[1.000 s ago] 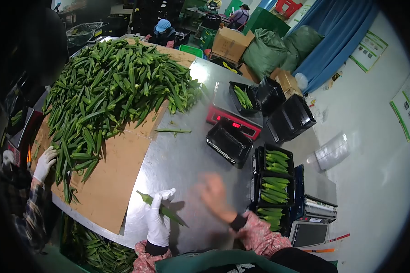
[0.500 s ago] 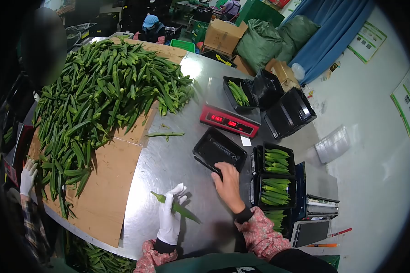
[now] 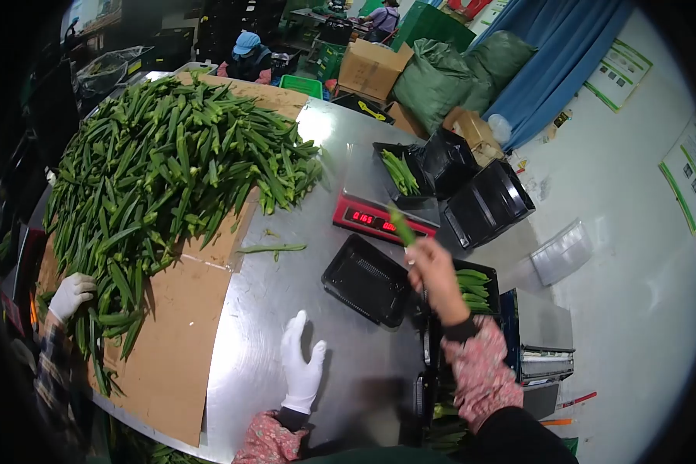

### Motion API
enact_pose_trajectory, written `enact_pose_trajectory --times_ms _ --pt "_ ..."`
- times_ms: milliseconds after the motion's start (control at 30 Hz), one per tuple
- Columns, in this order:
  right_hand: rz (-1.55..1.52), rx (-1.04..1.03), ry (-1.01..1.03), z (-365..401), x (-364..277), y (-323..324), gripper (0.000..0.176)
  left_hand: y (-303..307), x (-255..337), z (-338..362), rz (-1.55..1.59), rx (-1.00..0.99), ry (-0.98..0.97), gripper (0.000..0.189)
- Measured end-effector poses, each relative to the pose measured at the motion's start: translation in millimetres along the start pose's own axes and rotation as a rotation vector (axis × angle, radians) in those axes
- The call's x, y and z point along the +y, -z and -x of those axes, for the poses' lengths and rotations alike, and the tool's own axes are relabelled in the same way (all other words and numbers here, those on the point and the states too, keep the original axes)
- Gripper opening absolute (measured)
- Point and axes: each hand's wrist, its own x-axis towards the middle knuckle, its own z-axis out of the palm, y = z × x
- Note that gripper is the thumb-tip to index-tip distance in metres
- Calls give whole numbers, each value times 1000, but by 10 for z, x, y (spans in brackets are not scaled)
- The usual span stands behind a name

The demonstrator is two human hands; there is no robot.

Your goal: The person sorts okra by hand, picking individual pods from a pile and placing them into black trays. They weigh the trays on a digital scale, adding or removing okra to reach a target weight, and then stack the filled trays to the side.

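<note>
My right hand (image 3: 435,280) is bare and closed on a green okra pod (image 3: 401,227), which points up toward the red scale (image 3: 379,220). On the scale's plate sits a black tray (image 3: 417,199) with several okra pods (image 3: 400,172) in it. My left hand (image 3: 301,367), in a white glove, is open above the metal table (image 3: 263,340), its thumb apart from the fingers. Between my hands and the scale lies another black tray (image 3: 367,280), its ribbed bottom showing. One thin okra pod (image 3: 272,248) lies alone on the metal.
A large okra heap (image 3: 170,155) covers cardboard (image 3: 178,340) on the left, where a co-worker's gloved hand (image 3: 73,294) touches its edge. Filled trays of okra (image 3: 473,284) stand at right, partly behind my right arm. Stacked black trays (image 3: 491,203) stand beyond the scale. Another person (image 3: 247,54) is at the far end.
The okra pod has passed from my left hand to my right. My right hand has moved up and right toward the scale; my left has opened. The co-worker's hand has shifted right onto the heap.
</note>
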Motion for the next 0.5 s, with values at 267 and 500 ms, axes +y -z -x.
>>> enact_pose_trajectory --times_ms 267,500 --pt "613 442 227 -2599 364 807 32 -88 -110 -3 -533 -74 -38 68" --pt "809 723 461 -2668 737 880 24 -66 6 -72 -567 -54 -67 66"
